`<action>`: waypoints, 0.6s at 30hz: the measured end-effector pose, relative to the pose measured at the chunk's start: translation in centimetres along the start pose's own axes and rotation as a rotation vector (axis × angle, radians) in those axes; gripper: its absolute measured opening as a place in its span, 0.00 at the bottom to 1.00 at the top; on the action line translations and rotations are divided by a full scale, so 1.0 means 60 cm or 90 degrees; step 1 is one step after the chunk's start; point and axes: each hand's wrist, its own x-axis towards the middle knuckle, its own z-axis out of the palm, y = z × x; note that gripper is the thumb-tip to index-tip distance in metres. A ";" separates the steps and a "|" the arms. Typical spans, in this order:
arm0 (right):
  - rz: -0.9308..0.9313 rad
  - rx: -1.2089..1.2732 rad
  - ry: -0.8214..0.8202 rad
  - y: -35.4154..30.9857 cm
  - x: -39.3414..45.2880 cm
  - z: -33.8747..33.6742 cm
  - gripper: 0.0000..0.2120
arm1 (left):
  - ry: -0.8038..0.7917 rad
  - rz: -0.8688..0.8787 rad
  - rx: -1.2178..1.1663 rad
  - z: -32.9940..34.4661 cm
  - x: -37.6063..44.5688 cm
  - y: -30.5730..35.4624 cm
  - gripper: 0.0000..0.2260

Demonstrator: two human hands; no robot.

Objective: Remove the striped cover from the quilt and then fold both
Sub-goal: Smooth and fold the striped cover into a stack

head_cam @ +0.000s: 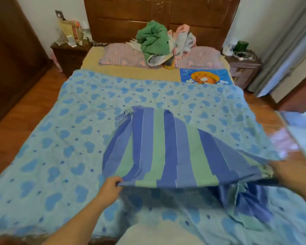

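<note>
Holding the near edge of the cover (159, 149) off the quilt (60, 121), the left hand (111, 187) pinches one corner with curled fingers and the right hand (288, 175) grips the other. Beyond, the striped cloth slopes down onto the heart-print quilt spread across the bed (131, 72). Farther off, clothes (154, 41) lie heaped on pillows (120, 54).

Both arms reach forward; the left hand (111, 185) is curled in a pinching grip, the right hand (288, 175) likewise gripping, raised slightly.
</note>
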 end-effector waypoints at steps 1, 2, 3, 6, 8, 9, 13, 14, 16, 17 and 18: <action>-0.038 0.008 -0.056 -0.021 -0.050 -0.026 0.19 | 0.024 -0.009 0.030 0.011 -0.007 -0.006 0.16; -0.054 -0.030 -0.094 -0.054 -0.095 -0.019 0.14 | 0.025 -0.015 0.058 0.019 -0.014 -0.005 0.17; -0.129 -0.031 -0.165 -0.084 -0.135 -0.003 0.10 | 0.015 -0.023 0.079 0.025 -0.023 0.004 0.15; -0.224 -0.072 -0.303 -0.110 -0.192 0.040 0.04 | 0.021 -0.035 0.270 0.013 -0.051 0.045 0.06; -0.268 -0.135 -0.409 -0.108 -0.213 0.057 0.12 | 0.049 -0.059 0.295 0.005 -0.066 0.090 0.06; -0.275 -0.151 -0.448 -0.105 -0.215 0.056 0.15 | 0.060 -0.065 0.296 0.007 -0.073 0.119 0.06; -0.214 -0.071 -0.329 -0.096 -0.153 0.017 0.23 | -0.016 0.083 0.441 0.037 -0.109 0.273 0.06; -0.193 -0.004 -0.247 -0.102 -0.132 -0.013 0.26 | -0.041 0.144 0.473 0.045 -0.120 0.316 0.06; -0.183 0.207 -0.056 -0.125 -0.111 -0.091 0.24 | -0.070 0.261 0.507 0.062 -0.139 0.390 0.08; -0.189 0.359 0.006 -0.144 -0.109 -0.126 0.22 | -0.069 0.304 0.505 0.068 -0.145 0.422 0.09; -0.232 0.498 0.017 -0.169 -0.119 -0.167 0.22 | -0.056 0.335 0.479 0.073 -0.150 0.452 0.11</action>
